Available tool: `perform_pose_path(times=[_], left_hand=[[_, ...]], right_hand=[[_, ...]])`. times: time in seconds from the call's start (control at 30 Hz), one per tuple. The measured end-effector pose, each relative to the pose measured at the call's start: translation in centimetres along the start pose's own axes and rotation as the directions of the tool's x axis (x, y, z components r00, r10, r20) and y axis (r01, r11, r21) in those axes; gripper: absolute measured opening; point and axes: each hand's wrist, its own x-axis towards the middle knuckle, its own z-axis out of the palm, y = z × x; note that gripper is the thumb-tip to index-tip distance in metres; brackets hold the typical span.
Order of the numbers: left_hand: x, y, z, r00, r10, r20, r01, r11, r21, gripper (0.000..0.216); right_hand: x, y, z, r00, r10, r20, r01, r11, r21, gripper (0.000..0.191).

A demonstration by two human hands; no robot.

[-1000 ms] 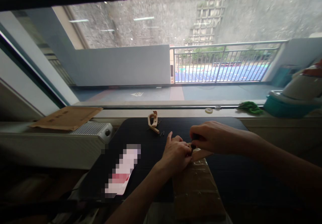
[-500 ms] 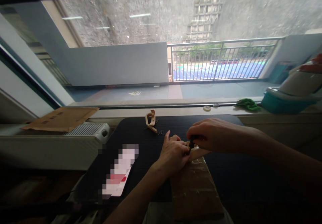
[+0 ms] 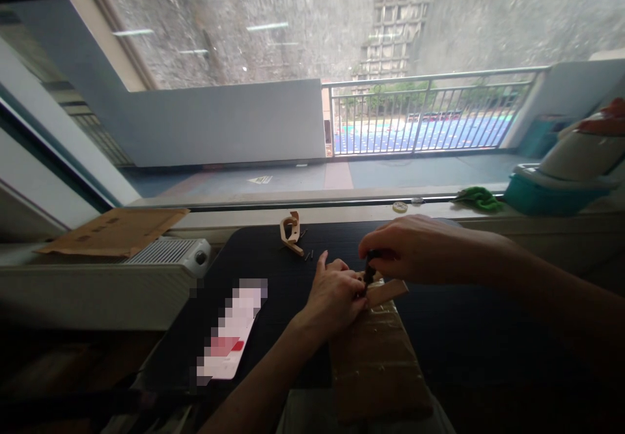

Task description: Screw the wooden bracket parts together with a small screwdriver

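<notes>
My right hand (image 3: 405, 248) is closed around the dark handle of what looks like a screwdriver (image 3: 370, 270), its shaft pointing down beside my left fingertips. My left hand (image 3: 339, 287) pinches a light wooden piece (image 3: 389, 293) and presses it onto a brown cardboard box (image 3: 375, 369) wrapped in clear tape. Where the tool tip meets the wood is hidden by my left fingers. Beyond my left hand, a curved wooden part (image 3: 291, 232) lies on the black table (image 3: 273, 343), with a few small screws (image 3: 309, 255) next to it.
A white and red card or sheet (image 3: 234, 333), partly blurred, lies left on the table. Behind the table, the windowsill holds a roll of tape (image 3: 400, 207), a green cloth (image 3: 478, 198) and a teal container (image 3: 551, 190). A brown envelope (image 3: 117, 229) rests over the radiator (image 3: 170, 252).
My right hand has risen slightly and shifted a little left, with its wrist turned, still gripping the screwdriver. More of the wooden piece shows now. My left hand stays nearly in place.
</notes>
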Motion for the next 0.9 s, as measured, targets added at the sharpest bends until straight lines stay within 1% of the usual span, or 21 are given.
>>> perform_pose_path(times=[0.1,0.23,0.4,0.53,0.6,0.67,0.77,0.83,0.9], left_hand=[[0.0,0.0,0.1,1.000,-0.004,-0.014,0.005,1.000,0.003,0.013],[0.0,-0.1,0.3,1.000,0.004,-0.023,-0.004,1.000,-0.001,0.016],[0.0,-0.1,0.1,1.000,0.013,0.009,-0.013,1.000,0.017,0.017],[0.0,-0.1,0.0,1.000,0.006,0.025,-0.007,1.000,0.022,0.016],[0.0,-0.1,0.0,1.000,0.005,0.021,-0.006,1.000,0.030,0.016],[0.0,-0.1,0.1,1.000,0.007,0.013,-0.008,0.999,0.036,0.017],[0.0,-0.2,0.2,1.000,0.015,0.007,-0.015,0.999,0.042,0.017],[0.0,-0.2,0.1,1.000,0.018,0.009,-0.018,0.999,0.040,0.016],[0.0,-0.1,0.0,1.000,0.014,0.019,-0.015,0.999,0.038,0.017]], right_hand=[[0.1,0.1,-0.3,0.999,-0.033,0.005,0.033,0.999,0.027,0.019],[0.1,0.5,0.3,0.999,-0.043,-0.014,0.044,0.997,0.069,0.020],[0.2,0.9,1.1,0.999,0.008,-0.042,-0.004,0.995,0.096,0.023],[-0.1,0.7,0.8,0.997,0.054,-0.046,-0.051,0.997,0.054,0.020],[-0.2,0.7,0.3,1.000,0.027,-0.013,-0.026,0.999,0.033,0.016],[-0.3,0.7,-0.2,1.000,-0.019,0.016,0.018,0.999,0.041,0.019],[-0.3,0.8,-0.5,0.998,-0.061,0.030,0.059,0.996,0.063,0.020],[-0.2,0.8,-0.4,0.997,-0.066,0.027,0.064,0.996,0.065,0.018],[-0.1,0.8,0.0,0.999,-0.038,0.013,0.038,0.998,0.057,0.018]])
